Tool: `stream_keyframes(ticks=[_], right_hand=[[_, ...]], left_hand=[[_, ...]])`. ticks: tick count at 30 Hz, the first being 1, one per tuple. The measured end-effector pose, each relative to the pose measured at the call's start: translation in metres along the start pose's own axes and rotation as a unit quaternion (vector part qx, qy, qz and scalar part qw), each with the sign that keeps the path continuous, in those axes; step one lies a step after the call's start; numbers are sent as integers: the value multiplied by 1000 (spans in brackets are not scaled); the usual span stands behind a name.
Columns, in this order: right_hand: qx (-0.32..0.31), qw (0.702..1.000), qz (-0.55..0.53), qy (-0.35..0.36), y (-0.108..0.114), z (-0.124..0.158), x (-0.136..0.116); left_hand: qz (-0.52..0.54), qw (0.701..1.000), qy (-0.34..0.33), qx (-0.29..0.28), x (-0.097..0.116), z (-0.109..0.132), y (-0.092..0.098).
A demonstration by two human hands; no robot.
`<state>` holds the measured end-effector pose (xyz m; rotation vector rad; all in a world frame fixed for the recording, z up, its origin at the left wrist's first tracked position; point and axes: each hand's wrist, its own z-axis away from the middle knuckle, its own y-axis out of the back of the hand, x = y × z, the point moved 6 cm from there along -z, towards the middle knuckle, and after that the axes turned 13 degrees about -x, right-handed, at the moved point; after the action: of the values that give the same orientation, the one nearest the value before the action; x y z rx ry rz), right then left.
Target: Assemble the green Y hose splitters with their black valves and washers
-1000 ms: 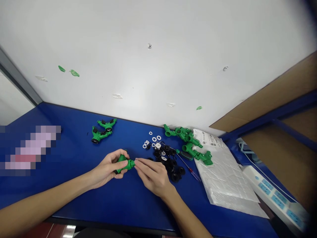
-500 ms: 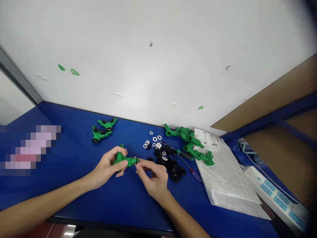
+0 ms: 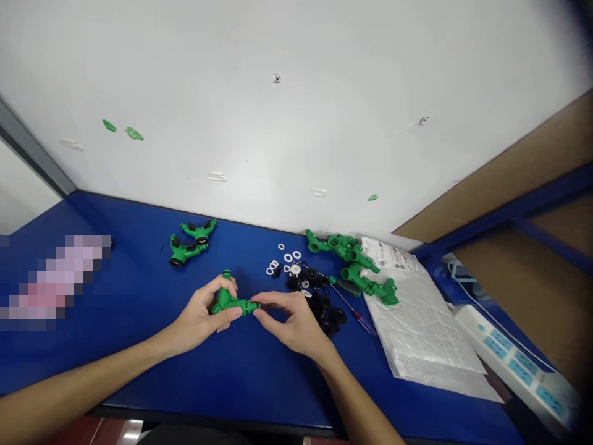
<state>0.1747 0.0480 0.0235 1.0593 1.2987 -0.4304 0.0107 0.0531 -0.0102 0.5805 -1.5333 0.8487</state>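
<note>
Over the bench [image 3: 139, 383], left fingers [image 3: 226, 285] grip a green splitter [image 3: 231, 304], right fingers [image 3: 273, 298] pinch it

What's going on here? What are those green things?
A person is holding a green plastic Y-shaped hose connector in their left hand, and their right hand is at its end. Black and white rings lie scattered nearby on the blue table, near more green connectors.
</note>
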Motion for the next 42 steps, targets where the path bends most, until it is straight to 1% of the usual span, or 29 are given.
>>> stream_keyframes(ticks=[3,7,12,16,18,20,23,26,28,30,32,37,40,42], right_hand=[[-15,999,-27,6,3,0,-2],[-15,996,-87,-12,2,-1,3],[2,997,-82,-13,-1,-2,9],[14,994,-111,-16,1,-3,13],[28,992,-118,-14,6,-3,14],[46,991,-125,-8,12,-2,14],[59,985,-161,-11,18,-2,18],[71,970,-231,-36,18,-3,27],[96,953,-284,-48,18,-4,33],[122,937,-323,-52,17,-5,39],[134,925,-352,-56,15,-5,43],[117,895,-422,-86,8,-6,47],[110,888,-437,-87,6,-7,48],[117,890,-433,-79,5,-8,47]], left_hand=[[-8,1000,6,-7,2,1,-3],[-38,999,7,-7,4,2,-4],[-55,998,-5,8,1,3,1],[-71,997,-11,32,2,5,2],[-49,998,-15,40,4,5,2],[-5,999,-12,34,4,4,-1],[51,998,10,20,2,1,-2],[85,996,35,20,0,-2,0],[97,994,46,22,-2,-4,3],[99,994,48,18,-2,-5,4],[103,994,44,10,-3,-5,3],[107,993,41,11,-4,-4,3],[105,993,52,14,-3,-3,1],[99,992,68,29,-3,-3,0]])
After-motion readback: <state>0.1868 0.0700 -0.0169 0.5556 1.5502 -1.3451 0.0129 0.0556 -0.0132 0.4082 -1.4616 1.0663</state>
